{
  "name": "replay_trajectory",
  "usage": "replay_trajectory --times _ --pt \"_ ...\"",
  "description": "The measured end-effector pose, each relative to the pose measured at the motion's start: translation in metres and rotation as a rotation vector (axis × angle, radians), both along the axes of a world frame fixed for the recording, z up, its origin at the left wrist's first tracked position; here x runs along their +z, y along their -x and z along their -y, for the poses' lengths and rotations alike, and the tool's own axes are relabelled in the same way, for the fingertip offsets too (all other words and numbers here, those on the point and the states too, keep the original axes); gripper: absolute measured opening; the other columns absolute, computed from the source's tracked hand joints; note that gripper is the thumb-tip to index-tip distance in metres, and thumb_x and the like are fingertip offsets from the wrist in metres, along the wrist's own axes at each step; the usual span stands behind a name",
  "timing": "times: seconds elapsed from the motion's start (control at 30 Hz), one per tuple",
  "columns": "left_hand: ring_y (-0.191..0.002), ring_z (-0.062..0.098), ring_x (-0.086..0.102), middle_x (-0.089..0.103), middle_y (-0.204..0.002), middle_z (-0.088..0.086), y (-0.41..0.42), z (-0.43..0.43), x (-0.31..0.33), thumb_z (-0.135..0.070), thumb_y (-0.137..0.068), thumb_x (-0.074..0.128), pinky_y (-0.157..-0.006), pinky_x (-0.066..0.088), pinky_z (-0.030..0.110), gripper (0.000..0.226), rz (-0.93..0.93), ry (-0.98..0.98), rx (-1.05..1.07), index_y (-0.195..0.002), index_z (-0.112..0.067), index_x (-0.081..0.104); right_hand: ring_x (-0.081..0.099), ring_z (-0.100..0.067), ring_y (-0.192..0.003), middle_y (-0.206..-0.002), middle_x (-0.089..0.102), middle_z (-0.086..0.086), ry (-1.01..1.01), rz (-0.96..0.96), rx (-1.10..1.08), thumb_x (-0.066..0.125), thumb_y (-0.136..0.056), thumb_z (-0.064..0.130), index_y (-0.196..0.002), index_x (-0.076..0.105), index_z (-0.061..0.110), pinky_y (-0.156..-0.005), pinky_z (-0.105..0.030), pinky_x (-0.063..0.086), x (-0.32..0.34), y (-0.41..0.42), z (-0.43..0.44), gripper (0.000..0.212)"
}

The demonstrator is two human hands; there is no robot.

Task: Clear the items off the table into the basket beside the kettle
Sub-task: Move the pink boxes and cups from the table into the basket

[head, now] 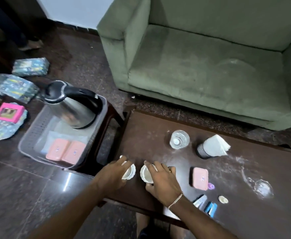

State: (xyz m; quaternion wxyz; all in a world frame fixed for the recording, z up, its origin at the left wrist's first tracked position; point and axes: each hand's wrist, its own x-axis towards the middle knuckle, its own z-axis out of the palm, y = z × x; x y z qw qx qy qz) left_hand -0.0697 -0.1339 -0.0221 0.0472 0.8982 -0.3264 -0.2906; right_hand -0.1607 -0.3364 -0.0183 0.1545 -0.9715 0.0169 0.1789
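Note:
Two small white cups stand side by side at the near left of the dark wooden table (227, 178). My left hand (113, 175) is closed around the left cup (130, 172). My right hand (163, 180) grips the right cup (145, 175). Both cups rest on the tabletop. To the left, on a low stool, sits the grey plastic basket (29, 137), holding two pink boxes (66, 150) and the steel kettle (72, 107). A third pink box (200, 178) lies on the table just right of my right hand.
Further on the table are an upturned glass (179, 139), a dark cup stuffed with tissues (212, 147), a clear glass (262, 187), a small white lid (223, 199), a purple bit (211, 186) and blue-and-white packets (208, 206). A green sofa (210, 57) stands behind. Packages litter the floor at left.

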Motion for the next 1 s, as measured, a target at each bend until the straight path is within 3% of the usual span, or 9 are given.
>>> replay_trajectory --times 0.27,0.5,0.63,0.8,1.0 --pt "-0.104 0.031 0.068 0.054 -0.136 0.001 -0.076 -0.123 0.078 -0.033 -0.078 0.076 -0.084 0.055 0.040 0.071 0.165 0.060 0.142 -0.143 -0.025 0.050 0.059 -0.021 -0.099 -0.116 0.059 0.008 -0.073 0.256 0.114 0.062 -0.070 0.046 -0.142 0.050 0.029 -0.078 -0.043 0.039 0.052 -0.099 -0.093 0.075" --pt "-0.108 0.029 0.068 0.056 -0.138 0.000 -0.124 -0.210 0.121 -0.025 -0.079 0.079 -0.086 0.055 0.036 0.069 0.210 0.026 0.283 -0.143 -0.021 0.054 0.057 -0.022 -0.104 -0.119 0.057 0.007 -0.168 0.286 0.204 0.052 -0.070 0.054 -0.136 0.048 0.028 -0.083 -0.043 0.034 0.078 -0.164 -0.158 0.071" --pt "-0.107 0.023 0.068 0.056 -0.135 -0.005 -0.144 -0.239 0.126 -0.025 -0.078 0.079 -0.085 0.054 0.035 0.066 0.201 0.000 0.324 -0.140 -0.025 0.054 0.057 -0.024 -0.111 -0.121 0.058 0.003 -0.234 0.300 0.257 0.073 -0.069 0.043 -0.135 0.048 0.024 -0.078 -0.034 0.022 0.077 -0.195 -0.189 0.072" --pt "-0.110 0.026 0.066 0.058 -0.131 -0.002 -0.163 -0.262 0.115 -0.024 -0.076 0.079 -0.087 0.054 0.037 0.069 0.163 -0.040 0.375 -0.140 -0.024 0.054 0.059 -0.030 -0.104 -0.114 0.059 -0.004 -0.239 0.312 0.321 0.077 -0.069 0.037 -0.127 0.049 0.017 -0.085 -0.045 0.046 0.071 -0.227 -0.222 0.067" --pt "-0.108 0.022 0.065 0.057 -0.126 -0.004 -0.174 -0.274 0.080 -0.029 -0.075 0.079 -0.080 0.049 0.028 0.063 0.120 -0.085 0.415 -0.134 -0.028 0.057 0.060 -0.032 -0.108 -0.121 0.056 -0.008 -0.165 0.310 0.435 0.078 -0.071 0.035 -0.127 0.052 0.015 -0.088 -0.046 0.039 0.049 -0.252 -0.255 0.065"
